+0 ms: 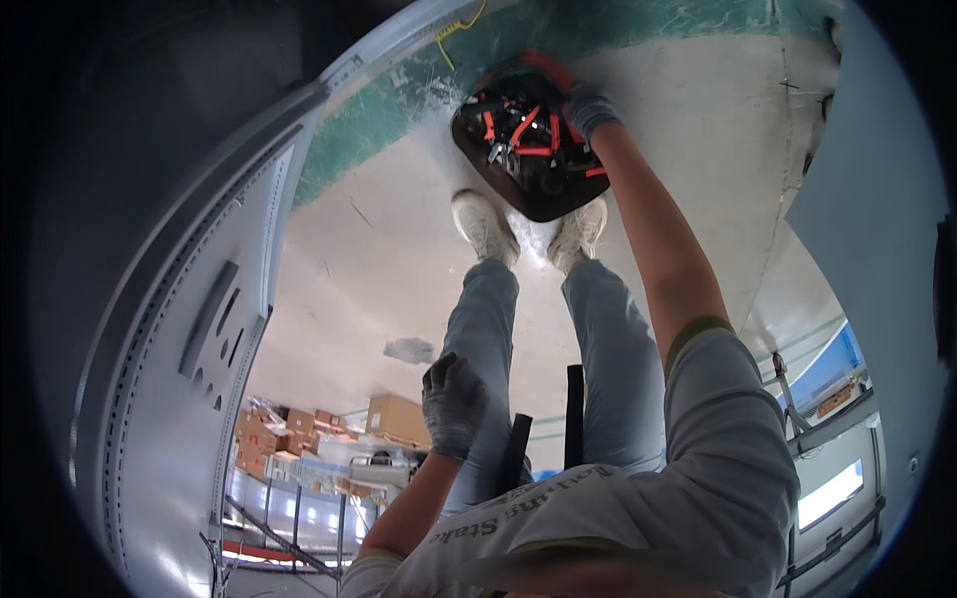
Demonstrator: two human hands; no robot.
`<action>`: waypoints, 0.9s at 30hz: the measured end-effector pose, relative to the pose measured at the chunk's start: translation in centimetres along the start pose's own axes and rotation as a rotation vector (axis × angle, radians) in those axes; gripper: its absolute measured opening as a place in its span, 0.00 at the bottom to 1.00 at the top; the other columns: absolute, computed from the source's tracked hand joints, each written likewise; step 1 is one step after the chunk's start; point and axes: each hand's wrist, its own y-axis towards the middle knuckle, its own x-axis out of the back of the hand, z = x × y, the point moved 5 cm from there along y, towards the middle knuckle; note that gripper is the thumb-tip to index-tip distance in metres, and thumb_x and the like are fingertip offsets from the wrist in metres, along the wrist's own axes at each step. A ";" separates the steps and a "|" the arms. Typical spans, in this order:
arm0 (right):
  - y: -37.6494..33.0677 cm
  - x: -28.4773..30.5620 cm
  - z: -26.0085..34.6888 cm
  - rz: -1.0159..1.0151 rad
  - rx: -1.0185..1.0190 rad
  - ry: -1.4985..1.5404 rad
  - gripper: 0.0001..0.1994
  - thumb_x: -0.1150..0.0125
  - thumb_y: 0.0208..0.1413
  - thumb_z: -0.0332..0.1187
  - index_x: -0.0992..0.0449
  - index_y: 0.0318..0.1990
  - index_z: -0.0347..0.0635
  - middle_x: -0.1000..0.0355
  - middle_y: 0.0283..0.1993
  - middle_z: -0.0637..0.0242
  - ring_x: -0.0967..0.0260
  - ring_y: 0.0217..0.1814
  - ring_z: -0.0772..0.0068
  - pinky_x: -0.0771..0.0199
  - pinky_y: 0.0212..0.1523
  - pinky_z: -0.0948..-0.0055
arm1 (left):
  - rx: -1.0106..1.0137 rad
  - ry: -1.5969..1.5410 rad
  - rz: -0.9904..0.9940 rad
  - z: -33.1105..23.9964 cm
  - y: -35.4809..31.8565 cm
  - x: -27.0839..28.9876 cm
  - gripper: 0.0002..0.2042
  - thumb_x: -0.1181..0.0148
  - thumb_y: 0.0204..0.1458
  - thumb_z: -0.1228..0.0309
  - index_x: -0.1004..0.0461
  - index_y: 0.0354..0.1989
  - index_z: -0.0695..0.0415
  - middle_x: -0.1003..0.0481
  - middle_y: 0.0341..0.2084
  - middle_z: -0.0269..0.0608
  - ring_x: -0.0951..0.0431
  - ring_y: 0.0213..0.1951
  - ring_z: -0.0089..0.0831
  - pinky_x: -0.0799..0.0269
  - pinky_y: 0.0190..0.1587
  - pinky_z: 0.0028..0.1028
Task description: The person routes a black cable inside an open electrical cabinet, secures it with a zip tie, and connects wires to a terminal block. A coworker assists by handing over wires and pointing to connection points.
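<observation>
A black open-topped tool bag (543,204) with a red edge or handle sits on the floor just beyond my shoes. Inside lies a jumble of hand tools, several with red grips, among them what look like pliers (524,127). My right hand (590,108), in a grey glove, is at the bag's right side, its fingers closed at the red part and partly hidden. Down by my left thigh, my left hand (456,407) is also gloved in grey. Its fingers are curled in, and nothing shows in them.
A tall metal cabinet frame (214,329) rises close on my left, and a pale panel (862,229) on my right. Behind me are cardboard boxes (399,419). A yellow coiled cord (449,35) lies on the green floor strip; a clear plastic scrap (409,350) rests near my left leg.
</observation>
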 end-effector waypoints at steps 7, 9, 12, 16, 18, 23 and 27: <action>-3.0 2.5 3.1 0.001 -0.023 0.113 0.22 0.46 0.58 0.48 0.26 0.53 0.44 0.27 0.51 0.46 0.31 0.57 0.45 0.30 0.57 0.54 | -0.042 0.042 -0.050 0.3 -0.5 -0.1 0.22 0.37 0.43 0.68 0.29 0.50 0.53 0.31 0.52 0.46 0.33 0.54 0.47 0.34 0.57 0.41; -2.2 1.5 1.8 -0.020 -0.033 0.041 0.20 0.45 0.57 0.46 0.25 0.52 0.45 0.27 0.51 0.47 0.31 0.57 0.45 0.30 0.56 0.53 | -0.049 0.045 -0.028 0.5 -0.9 0.2 0.24 0.37 0.44 0.64 0.30 0.52 0.53 0.31 0.52 0.44 0.34 0.55 0.46 0.34 0.56 0.43; -2.0 3.2 1.0 -0.110 -0.031 -0.013 0.18 0.46 0.57 0.44 0.24 0.49 0.46 0.27 0.51 0.48 0.30 0.56 0.44 0.29 0.55 0.52 | 0.016 0.040 -0.020 1.0 -0.9 0.0 0.24 0.36 0.44 0.63 0.30 0.51 0.53 0.31 0.52 0.44 0.33 0.55 0.47 0.33 0.56 0.42; -0.2 6.1 -3.8 -0.162 -0.144 0.010 0.17 0.47 0.56 0.43 0.24 0.49 0.45 0.27 0.52 0.48 0.30 0.56 0.45 0.29 0.54 0.52 | -0.019 -0.013 -0.077 1.3 -1.3 0.1 0.22 0.37 0.45 0.62 0.29 0.50 0.53 0.31 0.51 0.44 0.33 0.54 0.48 0.32 0.54 0.43; -0.5 9.4 -5.5 -0.193 -0.208 0.015 0.18 0.48 0.56 0.42 0.24 0.49 0.45 0.27 0.52 0.48 0.31 0.57 0.46 0.29 0.55 0.52 | -0.040 -0.001 -0.106 1.3 -1.2 -0.2 0.22 0.37 0.45 0.62 0.29 0.50 0.53 0.30 0.51 0.45 0.32 0.53 0.48 0.32 0.53 0.43; -3.6 12.3 -6.3 -0.232 0.062 -0.045 0.16 0.53 0.60 0.42 0.24 0.46 0.44 0.26 0.49 0.49 0.28 0.50 0.45 0.27 0.48 0.53 | -0.054 0.025 -0.063 0.0 -1.1 0.4 0.19 0.39 0.47 0.65 0.30 0.49 0.54 0.30 0.50 0.47 0.31 0.51 0.49 0.32 0.53 0.43; -18.0 6.7 1.4 -0.119 0.508 0.343 0.07 0.46 0.58 0.34 0.24 0.33 0.44 0.25 0.35 0.56 0.27 0.37 0.56 0.26 0.36 0.61 | -0.145 -0.077 -0.264 0.0 -1.6 0.5 0.21 0.43 0.51 0.63 0.30 0.54 0.54 0.31 0.53 0.48 0.33 0.55 0.50 0.36 0.58 0.44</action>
